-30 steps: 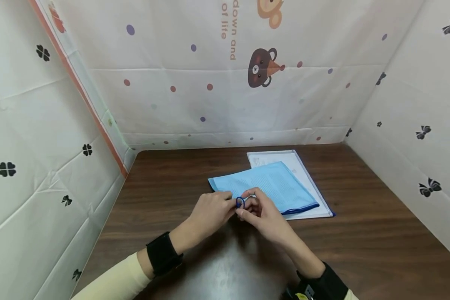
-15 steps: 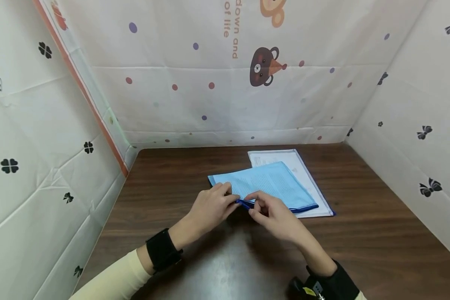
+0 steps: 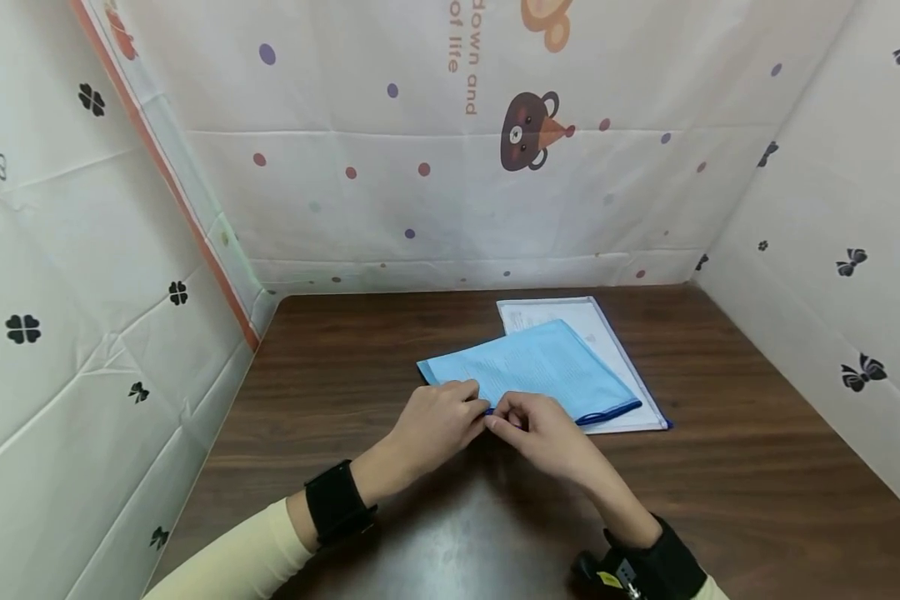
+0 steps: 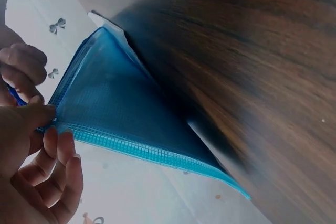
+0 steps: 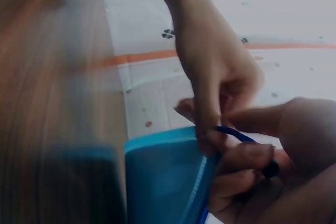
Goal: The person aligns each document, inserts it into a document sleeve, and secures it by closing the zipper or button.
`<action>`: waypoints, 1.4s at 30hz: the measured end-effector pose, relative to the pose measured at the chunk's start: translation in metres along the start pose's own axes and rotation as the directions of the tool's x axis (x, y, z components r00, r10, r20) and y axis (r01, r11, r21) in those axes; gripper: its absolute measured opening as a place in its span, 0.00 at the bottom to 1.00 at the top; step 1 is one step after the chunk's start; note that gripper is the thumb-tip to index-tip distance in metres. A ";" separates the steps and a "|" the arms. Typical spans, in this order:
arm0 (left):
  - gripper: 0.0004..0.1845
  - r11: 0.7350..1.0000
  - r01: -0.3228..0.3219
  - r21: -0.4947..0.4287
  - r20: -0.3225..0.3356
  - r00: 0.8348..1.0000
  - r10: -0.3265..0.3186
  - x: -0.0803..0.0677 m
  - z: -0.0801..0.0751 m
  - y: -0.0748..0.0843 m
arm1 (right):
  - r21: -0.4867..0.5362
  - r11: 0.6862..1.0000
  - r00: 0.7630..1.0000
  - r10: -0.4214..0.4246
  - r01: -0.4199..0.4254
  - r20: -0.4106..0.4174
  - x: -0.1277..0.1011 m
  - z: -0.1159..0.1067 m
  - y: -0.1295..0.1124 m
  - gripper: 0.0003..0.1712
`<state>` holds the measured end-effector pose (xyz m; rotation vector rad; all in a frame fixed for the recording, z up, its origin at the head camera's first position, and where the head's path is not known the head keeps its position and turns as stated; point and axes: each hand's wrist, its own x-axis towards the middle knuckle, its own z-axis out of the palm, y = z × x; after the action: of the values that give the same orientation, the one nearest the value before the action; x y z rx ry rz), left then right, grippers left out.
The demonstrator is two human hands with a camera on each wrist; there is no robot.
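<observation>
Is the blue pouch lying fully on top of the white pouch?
No, the blue pouch covers only part of the white pouch, whose far and right edges show.

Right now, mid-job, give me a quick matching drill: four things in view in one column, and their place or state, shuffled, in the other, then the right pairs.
Things
1. blue mesh zip pouch
2. white document pouch
3. left hand
4. right hand

Place or state
A. lies flat on the wooden table, partly covered
B. pinches the pouch's near corner from the left
C. lies tilted on top of another pouch
D. pinches the blue zip cord at the pouch's near edge

Pairs: 1-C, 2-A, 3-B, 4-D
</observation>
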<state>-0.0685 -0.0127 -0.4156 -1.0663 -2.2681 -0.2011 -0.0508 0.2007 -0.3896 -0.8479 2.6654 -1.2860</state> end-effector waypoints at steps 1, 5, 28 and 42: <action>0.03 1.000 0.002 0.004 -0.003 1.000 -0.002 0.000 0.000 0.000 | -0.014 1.000 1.000 -0.016 0.015 -0.025 0.001 0.002 0.000 0.09; 0.03 1.000 0.006 0.007 0.007 1.000 -0.006 0.000 -0.001 0.000 | -0.074 0.994 0.992 -0.083 0.076 -0.098 0.002 0.008 0.003 0.09; 0.07 1.000 -0.023 0.001 0.043 0.999 0.023 -0.004 -0.004 -0.007 | -0.259 0.955 0.964 -0.197 0.146 -0.181 0.002 0.008 0.010 0.13; 0.07 0.998 -0.017 -0.053 0.037 0.999 0.019 -0.011 -0.006 -0.011 | -0.286 0.943 0.967 -0.214 0.168 -0.136 0.001 0.007 0.010 0.11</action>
<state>-0.0685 -0.0301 -0.4158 -1.1265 -2.2970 -0.2357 -0.0541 0.2002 -0.4015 -1.1039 3.0070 -1.0792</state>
